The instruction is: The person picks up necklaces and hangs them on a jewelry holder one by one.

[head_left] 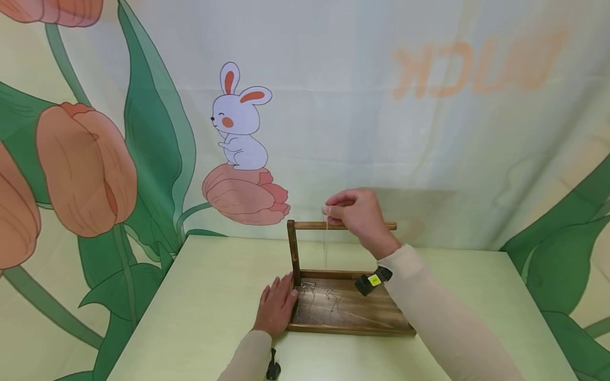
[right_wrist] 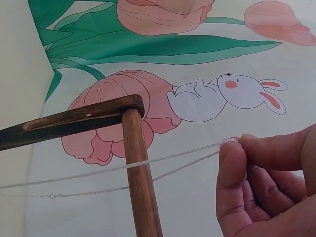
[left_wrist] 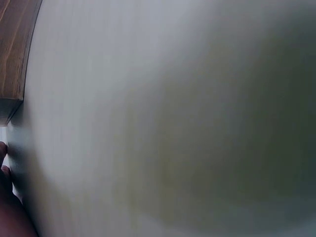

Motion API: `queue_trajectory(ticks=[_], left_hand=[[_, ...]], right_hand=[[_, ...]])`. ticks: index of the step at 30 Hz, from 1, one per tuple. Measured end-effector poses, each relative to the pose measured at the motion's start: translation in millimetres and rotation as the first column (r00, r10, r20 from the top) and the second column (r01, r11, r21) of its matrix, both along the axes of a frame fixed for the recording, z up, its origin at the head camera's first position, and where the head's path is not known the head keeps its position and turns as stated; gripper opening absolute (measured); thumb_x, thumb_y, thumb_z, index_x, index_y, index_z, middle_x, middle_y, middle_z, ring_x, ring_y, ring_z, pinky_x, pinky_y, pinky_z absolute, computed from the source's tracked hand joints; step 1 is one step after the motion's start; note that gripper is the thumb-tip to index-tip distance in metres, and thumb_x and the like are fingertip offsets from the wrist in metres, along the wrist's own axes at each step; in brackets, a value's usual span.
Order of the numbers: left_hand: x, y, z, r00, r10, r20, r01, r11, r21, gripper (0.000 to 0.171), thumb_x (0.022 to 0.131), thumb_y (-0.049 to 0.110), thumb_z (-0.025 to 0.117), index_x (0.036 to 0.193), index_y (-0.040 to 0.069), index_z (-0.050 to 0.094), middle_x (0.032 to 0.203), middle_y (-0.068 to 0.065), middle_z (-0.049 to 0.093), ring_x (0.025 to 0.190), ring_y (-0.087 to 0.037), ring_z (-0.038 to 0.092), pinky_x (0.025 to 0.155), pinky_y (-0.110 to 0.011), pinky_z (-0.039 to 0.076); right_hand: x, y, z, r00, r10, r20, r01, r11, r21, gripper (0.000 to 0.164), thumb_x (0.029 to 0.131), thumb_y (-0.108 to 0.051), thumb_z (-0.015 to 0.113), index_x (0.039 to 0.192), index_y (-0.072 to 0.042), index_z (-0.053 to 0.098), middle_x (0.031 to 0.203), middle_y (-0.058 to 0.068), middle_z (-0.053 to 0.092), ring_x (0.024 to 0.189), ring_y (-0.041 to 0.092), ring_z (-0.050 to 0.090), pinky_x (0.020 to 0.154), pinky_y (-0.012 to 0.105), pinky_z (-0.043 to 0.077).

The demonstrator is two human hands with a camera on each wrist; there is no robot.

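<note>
A thin silver chain necklace (right_wrist: 98,171) hangs doubled from my right hand (head_left: 360,216), pinched between thumb and forefinger. In the right wrist view, one strand crosses in front of the wooden bar (right_wrist: 140,182); the other appears to pass behind it, and a small clasp (right_wrist: 53,196) shows on the lower strand. The bar belongs to a brown wooden stand with a post (head_left: 293,248) and a shallow tray (head_left: 352,330). My left hand (head_left: 276,309) rests against the tray's left side, fingers extended. The left wrist view catches only the blurred fingertips (left_wrist: 5,168).
More thin chains (head_left: 333,296) lie inside the tray, toward its left half. The stand sits on a pale green table (head_left: 209,296). Behind it hangs a curtain (head_left: 333,132) printed with tulips and a rabbit.
</note>
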State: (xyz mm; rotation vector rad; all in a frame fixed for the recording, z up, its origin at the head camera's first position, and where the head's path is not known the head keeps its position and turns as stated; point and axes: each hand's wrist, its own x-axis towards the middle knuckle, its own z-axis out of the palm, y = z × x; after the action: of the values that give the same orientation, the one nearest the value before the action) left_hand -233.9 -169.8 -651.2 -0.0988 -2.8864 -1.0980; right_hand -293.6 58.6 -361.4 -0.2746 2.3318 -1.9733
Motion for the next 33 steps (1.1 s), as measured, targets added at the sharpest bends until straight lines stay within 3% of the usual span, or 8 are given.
queue_trajectory(ticks=[4,15,23,33], left_hand=[[0.4,0,-0.2,1.000,-0.004,-0.005,0.004,1.000,0.004,0.057,0.112,0.041,0.042,0.164,0.020,0.035,0.167,-0.007,0.042,0.161,-0.035,0.026,0.132,-0.058,0.011],[1.4,-1,0.1,1.000,-0.001,-0.017,0.001,1.000,0.003,0.056,0.112,0.040,0.043,0.164,0.019,0.035,0.168,-0.006,0.042,0.161,-0.035,0.027,0.132,-0.058,0.011],[1.1,-1,0.6,1.000,0.002,-0.021,-0.002,1.000,-0.004,0.056,0.112,0.039,0.043,0.164,0.019,0.035,0.167,-0.007,0.042,0.161,-0.035,0.027,0.132,-0.059,0.012],[1.8,-1,-1.3,1.000,-0.004,-0.018,0.004,1.000,-0.004,0.057,0.112,0.041,0.041,0.164,0.020,0.034,0.168,-0.006,0.041,0.161,-0.035,0.026,0.132,-0.059,0.011]], right_hand=[[-1.4,-5,-1.0,1.000,0.003,0.006,-0.004,1.000,0.005,0.012,0.092,-0.007,0.079,0.101,0.001,0.078,0.098,0.017,0.078,0.085,0.028,0.079,0.083,0.039,0.066],[-5.7,-14,-1.8,1.000,0.022,0.021,-0.022,1.000,0.016,0.014,0.092,-0.008,0.078,0.103,0.002,0.077,0.100,0.017,0.078,0.081,0.018,0.078,0.080,0.032,0.066],[-6.5,-21,-0.7,1.000,0.022,0.019,-0.022,1.000,0.017,0.012,0.091,-0.009,0.080,0.100,0.000,0.078,0.097,0.016,0.078,0.088,0.031,0.078,0.080,0.034,0.066],[-10.5,-27,-6.8,1.000,0.018,0.007,-0.018,0.999,0.040,0.017,0.092,-0.007,0.078,0.105,0.004,0.077,0.096,0.015,0.078,0.092,0.036,0.078,0.085,0.042,0.066]])
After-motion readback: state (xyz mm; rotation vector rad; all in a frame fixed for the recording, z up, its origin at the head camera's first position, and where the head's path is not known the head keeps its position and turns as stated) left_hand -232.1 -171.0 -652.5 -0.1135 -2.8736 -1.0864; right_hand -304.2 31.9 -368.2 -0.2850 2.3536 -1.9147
